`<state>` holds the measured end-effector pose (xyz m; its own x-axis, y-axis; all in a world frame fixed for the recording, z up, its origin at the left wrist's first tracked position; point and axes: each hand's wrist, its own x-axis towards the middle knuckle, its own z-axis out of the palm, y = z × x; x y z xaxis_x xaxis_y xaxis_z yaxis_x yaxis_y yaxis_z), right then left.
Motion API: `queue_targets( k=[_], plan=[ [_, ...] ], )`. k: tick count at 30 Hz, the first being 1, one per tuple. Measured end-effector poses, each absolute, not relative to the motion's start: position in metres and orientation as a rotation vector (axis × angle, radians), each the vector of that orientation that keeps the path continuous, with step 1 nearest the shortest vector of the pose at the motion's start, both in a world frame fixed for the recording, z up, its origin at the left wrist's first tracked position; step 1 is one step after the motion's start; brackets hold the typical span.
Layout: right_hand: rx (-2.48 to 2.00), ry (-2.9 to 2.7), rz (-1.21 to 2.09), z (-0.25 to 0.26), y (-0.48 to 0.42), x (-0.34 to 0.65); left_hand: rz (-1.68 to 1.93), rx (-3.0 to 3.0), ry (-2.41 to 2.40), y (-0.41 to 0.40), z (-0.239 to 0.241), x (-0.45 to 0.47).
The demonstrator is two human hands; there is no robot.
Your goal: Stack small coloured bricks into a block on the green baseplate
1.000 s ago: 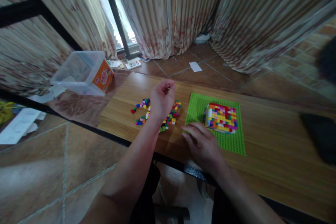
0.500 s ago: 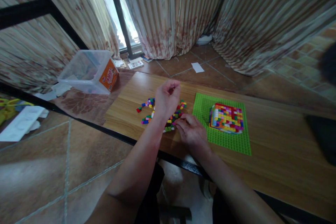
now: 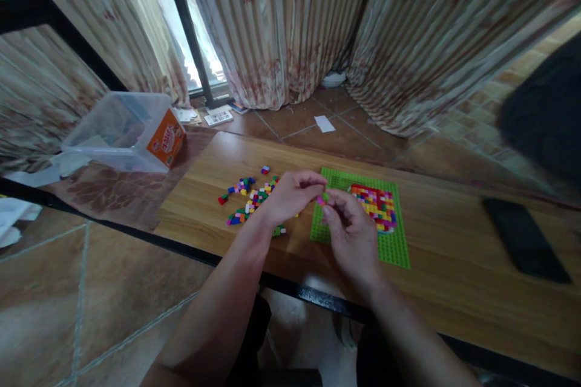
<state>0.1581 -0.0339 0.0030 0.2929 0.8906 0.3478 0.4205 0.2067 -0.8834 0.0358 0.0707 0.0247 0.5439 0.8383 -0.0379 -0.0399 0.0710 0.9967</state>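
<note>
My left hand (image 3: 293,193) and my right hand (image 3: 351,233) meet above the wooden table (image 3: 445,254), fingertips pinched together on small bricks (image 3: 321,198), pink and green. They hover at the left edge of a green baseplate (image 3: 393,248). On the plate stands a multicoloured block of bricks (image 3: 374,205), partly hidden by my right hand. A loose pile of small coloured bricks (image 3: 247,198) lies on the table just left of my left hand.
A black phone (image 3: 524,239) lies on the table at the right. A clear plastic box with an orange label (image 3: 124,133) stands on the floor at the left. Curtains hang behind, and papers (image 3: 324,124) lie on the tiled floor.
My right hand lifted off the table from beside the loose bricks and rose to meet my left hand. My left hand shifted right toward the baseplate. The camera view shifted too.
</note>
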Motion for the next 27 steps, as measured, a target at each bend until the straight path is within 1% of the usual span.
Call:
queue_targets(
  k=[2,5,7,10,13,16,19,23,27],
  plan=[
    [-1.385,-1.257,0.494,0.006,-0.038,0.166,0.655,1.271,0.622,0.063,0.026,0.040],
    [-1.410,-1.188,0.388,0.010,-0.041,0.176,0.625,1.129,0.487,0.050,0.024,0.051],
    [-1.425,-1.102,0.373,0.012,-0.042,0.179,0.689,1.060,0.472,0.042,0.021,0.061],
    [-1.397,-0.947,0.457,0.014,-0.041,0.180,0.819,1.016,0.532,0.031,0.017,0.074],
    [-1.390,-0.896,0.500,0.015,-0.040,0.182,0.862,1.021,0.586,0.026,0.017,0.080],
    [-1.455,-1.014,0.392,0.017,-0.041,0.190,0.880,1.126,0.604,0.027,0.019,0.079],
    [-1.482,-1.227,0.286,0.022,-0.043,0.201,0.802,1.228,0.536,0.031,0.022,0.074],
    [-1.418,-1.450,0.348,0.027,-0.044,0.215,0.637,1.154,0.471,0.034,0.024,0.066],
    [-1.395,-1.497,0.356,0.028,-0.045,0.219,0.532,1.014,0.503,0.033,0.023,0.064]
  ],
)
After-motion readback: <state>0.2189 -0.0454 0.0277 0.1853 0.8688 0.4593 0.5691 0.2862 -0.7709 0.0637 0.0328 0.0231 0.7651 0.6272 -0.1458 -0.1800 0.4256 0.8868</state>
